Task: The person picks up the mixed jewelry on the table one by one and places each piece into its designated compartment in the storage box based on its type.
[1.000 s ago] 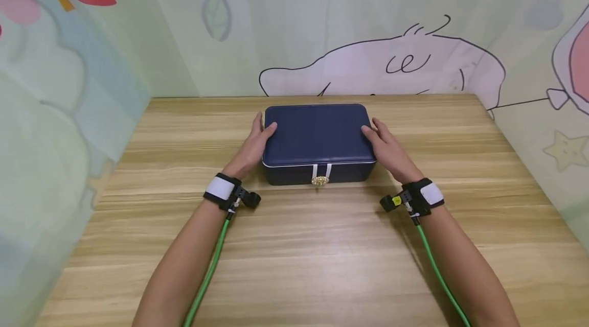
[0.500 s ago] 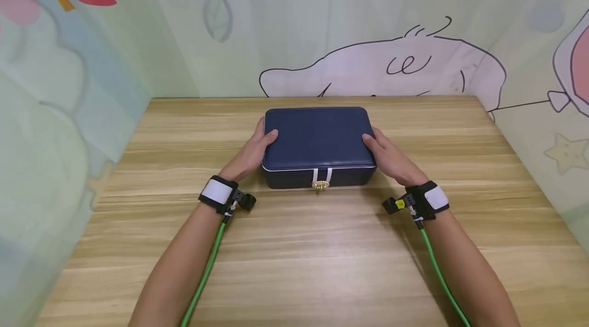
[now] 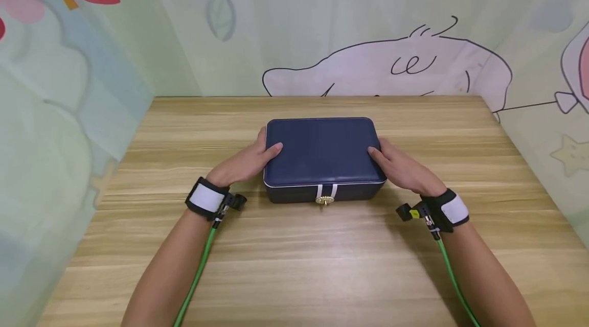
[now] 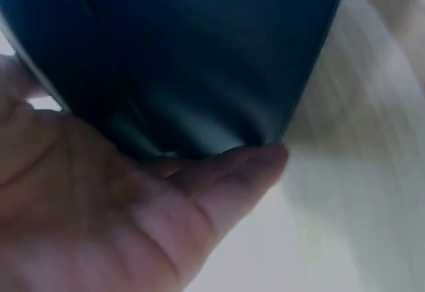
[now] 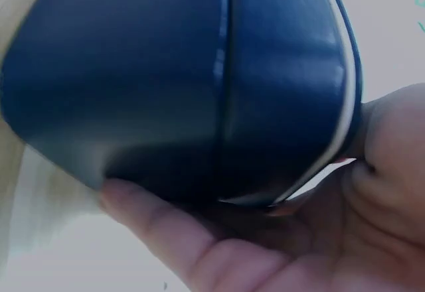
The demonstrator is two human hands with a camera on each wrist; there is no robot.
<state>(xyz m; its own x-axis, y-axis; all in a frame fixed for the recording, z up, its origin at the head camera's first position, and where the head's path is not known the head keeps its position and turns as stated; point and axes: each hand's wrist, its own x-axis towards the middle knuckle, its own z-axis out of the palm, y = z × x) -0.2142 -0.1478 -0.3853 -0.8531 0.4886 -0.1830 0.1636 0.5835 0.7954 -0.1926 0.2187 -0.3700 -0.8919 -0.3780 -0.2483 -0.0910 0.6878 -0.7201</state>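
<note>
A dark blue box (image 3: 324, 153) with white piping and a round gold clasp (image 3: 324, 200) on its front lies between both hands, its lid closed. My left hand (image 3: 244, 163) grips the left end, thumb on the lid and fingers along the side. The right hand (image 3: 405, 166) holds the opposite end in the same way. In the left wrist view, fingers (image 4: 232, 179) press the box's side (image 4: 199, 53). The right wrist view shows fingertips (image 5: 126, 196) against the other side, with the seam between lid and base visible. Whether the box touches the table is hard to tell.
The wooden table (image 3: 303, 265) spreads around the box on every side. A fabric backdrop (image 3: 184, 25) with cartoon drawings rises behind the table and along its left and right edges. Green cables (image 3: 198, 276) run back from the wrist cameras along both forearms.
Both hands have moved the box a little nearer to the body. The fingers have closed in along its ends, and the thumbs stay on the lid.
</note>
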